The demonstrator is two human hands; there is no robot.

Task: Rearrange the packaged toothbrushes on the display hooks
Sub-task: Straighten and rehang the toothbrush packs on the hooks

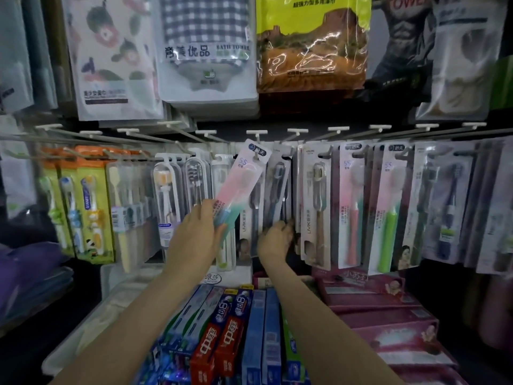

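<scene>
**Pink toothbrush pack swings toward a centre hook**

At the middle of a shop's peg wall, a person's left hand [200, 224] grips the lower end of a pink-and-mint toothbrush pack [241, 187], fingers curled round its foot. The pack tilts toward one o'clock, its punched top at or on a white hook [256, 133]; whether the hole is threaded cannot be told. Just to three o'clock, the right hand [276, 238] curls its fingers behind the bottoms of the dark-bristled packs [274, 195], seemingly holding them back.

To seat the pack cleanly, the hole likely needs squaring to the hook's tip before sliding, while the neighbours stay parted. Packs are flat card backs under glossy, glare-catching blister plastic, light and flexible, so a grip at the foot may let the top wobble. Boxed toothpaste [230, 329] lies stacked at six o'clock below.
</scene>
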